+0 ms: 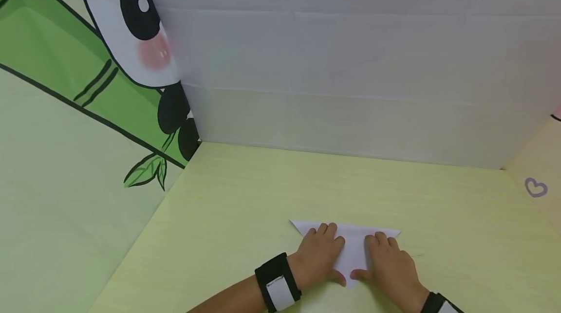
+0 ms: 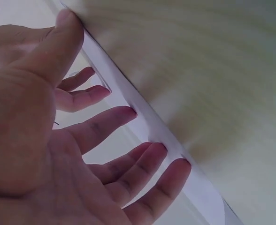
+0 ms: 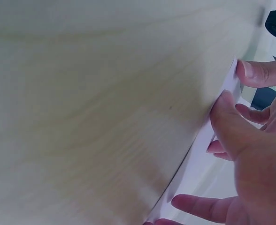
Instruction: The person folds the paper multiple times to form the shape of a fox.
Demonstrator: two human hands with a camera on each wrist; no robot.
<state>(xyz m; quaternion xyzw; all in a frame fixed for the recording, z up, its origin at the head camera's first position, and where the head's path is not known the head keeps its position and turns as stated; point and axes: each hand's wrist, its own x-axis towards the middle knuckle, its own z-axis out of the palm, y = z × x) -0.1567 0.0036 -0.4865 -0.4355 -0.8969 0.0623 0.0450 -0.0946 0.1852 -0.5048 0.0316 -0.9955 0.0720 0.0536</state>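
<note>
A white sheet of paper (image 1: pixel 352 254), folded into a triangle, lies flat with its long edge on the far side and one point toward the person. My left hand (image 1: pixel 317 254) presses on its left half, and my right hand (image 1: pixel 392 264) presses on the right half. Both thumbs reach down beside the near point. In the left wrist view, spread fingertips (image 2: pixel 175 168) touch the paper (image 2: pixel 114 75) along a narrow strip. The right wrist view has the right thumb (image 3: pixel 227 108) against the paper's edge, with a fingertip of the left hand beyond it.
The paper rests on a pale yellow wood-grain table (image 1: pixel 245 181). A plain whitish cloth (image 1: pixel 350 60) hangs behind it, and a printed panel with green bamboo (image 1: pixel 57 35) stands at the left. Each wrist wears a black strap (image 1: pixel 273 279).
</note>
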